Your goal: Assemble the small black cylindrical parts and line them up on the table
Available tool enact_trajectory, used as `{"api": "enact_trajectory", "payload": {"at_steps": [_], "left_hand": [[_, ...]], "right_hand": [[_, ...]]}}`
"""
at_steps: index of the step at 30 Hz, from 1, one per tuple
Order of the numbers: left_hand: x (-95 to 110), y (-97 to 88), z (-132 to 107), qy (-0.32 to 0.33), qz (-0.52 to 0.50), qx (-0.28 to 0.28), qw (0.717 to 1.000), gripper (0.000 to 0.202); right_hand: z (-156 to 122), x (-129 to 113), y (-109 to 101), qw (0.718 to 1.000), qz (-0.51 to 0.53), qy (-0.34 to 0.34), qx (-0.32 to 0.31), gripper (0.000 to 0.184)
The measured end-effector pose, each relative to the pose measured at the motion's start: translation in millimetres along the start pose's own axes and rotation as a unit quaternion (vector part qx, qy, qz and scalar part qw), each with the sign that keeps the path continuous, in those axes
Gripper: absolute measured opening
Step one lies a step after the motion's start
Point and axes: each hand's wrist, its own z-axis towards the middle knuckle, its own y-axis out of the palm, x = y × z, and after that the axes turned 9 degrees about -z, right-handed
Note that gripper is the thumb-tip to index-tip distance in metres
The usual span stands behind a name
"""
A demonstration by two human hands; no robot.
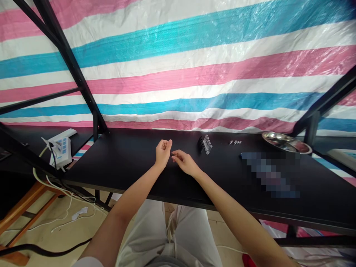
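Observation:
My left hand (163,152) is raised just over the black table (130,148), its fingers curled in toward the palm and the thumb pointing up. Close beside it, my right hand (185,163) has thumb and fingertips brought together in a pinch, the tips facing the left hand. A tiny dark spot shows by the right fingertips; whatever either hand holds is too small or hidden to name. Right of the hands stand several small clear pieces (207,144) in a row, alongside black ones (200,144). Farther right lie several smaller clear bits (236,142).
A shiny round metal dish (286,142) sits at the table's back right, with a pixelated item (269,174) in front. Black metal posts (80,83) frame the table before a striped sheet (180,74). Left are a white power strip (64,152) and loose cables (69,193).

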Motion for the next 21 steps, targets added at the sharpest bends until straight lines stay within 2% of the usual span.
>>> {"api": "enact_trajectory", "payload": {"at_steps": [4, 7, 11, 17, 21], "left_hand": [[4.3, -0.8, 4.1, -0.044, -0.055, -0.085, 0.994, 0.030], [5.5, -2.3, 4.3, -0.063, -0.032, -0.142, 0.987, 0.026], [3.4, -3.9, 3.8, -0.062, -0.017, -0.167, 0.984, 0.022], [-1.2, -4.8, 3.8, -0.076, -0.033, -0.201, 0.976, 0.024], [-1.6, -4.1, 2.9, -0.088, -0.030, -0.205, 0.974, 0.022]], "right_hand": [[2.4, 3.7, -11.5, 0.989, -0.049, -0.015, 0.137, 0.028], [2.0, 3.5, -20.0, 0.979, -0.076, -0.039, 0.187, 0.029], [0.1, 1.7, -25.7, 0.979, -0.070, -0.045, 0.185, 0.030], [-2.1, 2.1, -24.4, 0.984, -0.015, 0.015, 0.175, 0.035], [-2.1, 4.3, -22.5, 0.984, 0.005, 0.030, 0.175, 0.035]]}}
